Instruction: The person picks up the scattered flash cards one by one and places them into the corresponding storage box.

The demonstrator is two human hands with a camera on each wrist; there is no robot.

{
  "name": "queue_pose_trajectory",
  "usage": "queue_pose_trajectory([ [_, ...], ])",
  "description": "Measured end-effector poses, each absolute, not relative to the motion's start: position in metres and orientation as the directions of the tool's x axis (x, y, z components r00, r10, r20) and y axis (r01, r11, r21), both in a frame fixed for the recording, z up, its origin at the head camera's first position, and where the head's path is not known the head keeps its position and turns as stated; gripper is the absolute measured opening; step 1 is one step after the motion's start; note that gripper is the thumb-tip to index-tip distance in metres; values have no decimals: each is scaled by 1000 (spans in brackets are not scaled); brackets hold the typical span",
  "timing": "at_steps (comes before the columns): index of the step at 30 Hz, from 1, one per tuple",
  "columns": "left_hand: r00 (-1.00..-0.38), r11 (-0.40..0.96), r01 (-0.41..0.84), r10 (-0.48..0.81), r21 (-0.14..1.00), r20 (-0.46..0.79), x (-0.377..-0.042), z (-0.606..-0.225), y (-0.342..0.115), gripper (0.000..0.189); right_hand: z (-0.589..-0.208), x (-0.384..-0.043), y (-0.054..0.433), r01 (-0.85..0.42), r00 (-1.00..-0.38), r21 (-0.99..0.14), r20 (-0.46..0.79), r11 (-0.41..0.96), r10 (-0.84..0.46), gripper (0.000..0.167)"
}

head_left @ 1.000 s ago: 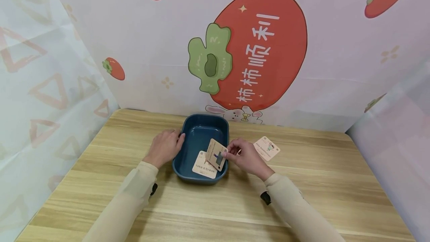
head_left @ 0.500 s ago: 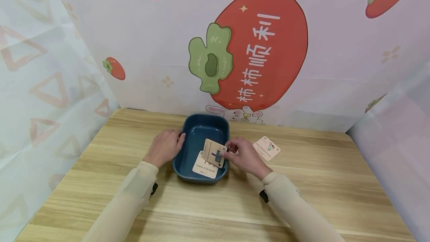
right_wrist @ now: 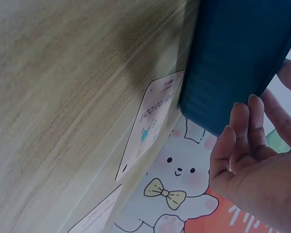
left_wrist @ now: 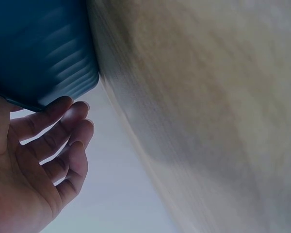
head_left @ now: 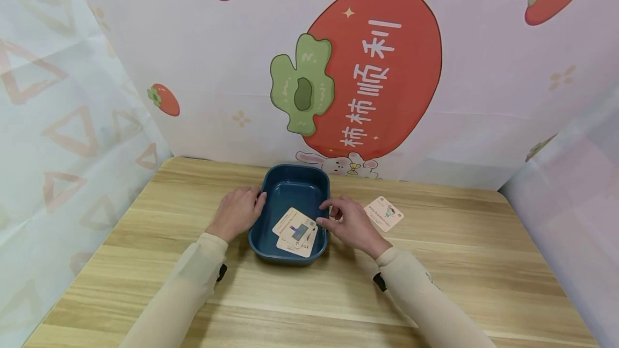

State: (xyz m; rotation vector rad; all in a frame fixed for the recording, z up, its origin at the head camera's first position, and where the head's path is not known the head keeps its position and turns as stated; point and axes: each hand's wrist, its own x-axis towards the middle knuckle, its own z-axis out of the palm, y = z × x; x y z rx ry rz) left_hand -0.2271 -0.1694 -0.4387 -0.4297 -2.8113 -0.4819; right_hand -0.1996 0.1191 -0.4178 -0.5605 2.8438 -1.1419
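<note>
In the head view a dark blue rectangular tray (head_left: 295, 192) stands on the wooden table. My left hand (head_left: 236, 212) holds its left side, thumb over the rim and fingers along the outer wall. Overlapping pale cards lie in the tray's near half. The upper card (head_left: 292, 226) shows a small figure and a grey block; the lower card (head_left: 292, 251) is partly covered. My right hand (head_left: 352, 224) is at the right rim, thumb and forefinger apart above the cards, nothing between them. In the right wrist view its other fingers (right_wrist: 239, 119) are bent beside the outer wall.
Right of the tray lies a card (head_left: 384, 214) with a drawn child. A football card (right_wrist: 148, 124) lies beside the tray in the right wrist view, hidden by the right hand in the head view. A printed backdrop (head_left: 217, 138) rises behind the table (head_left: 435, 262).
My right thumb and forefinger have let go of the upper card. It moved left and now lies turned over the lower card. The left hand and tray stay put.
</note>
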Motion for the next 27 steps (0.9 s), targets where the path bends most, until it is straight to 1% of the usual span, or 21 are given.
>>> queue_pose_trajectory([
  [15,-926,903,322,238,285,293,-225,-437,-168,29,-413,-194,136,-300,-943,-691,112,657,-313,31],
  [22,-928,904,321,240,283,286,-226,-438,-169,29,-416,-195,148,-294,-947,-683,114,668,-300,39],
  [27,-930,905,317,237,285,280,-227,-438,-170,29,-417,-195,156,-305,-945,-672,127,674,-301,41],
])
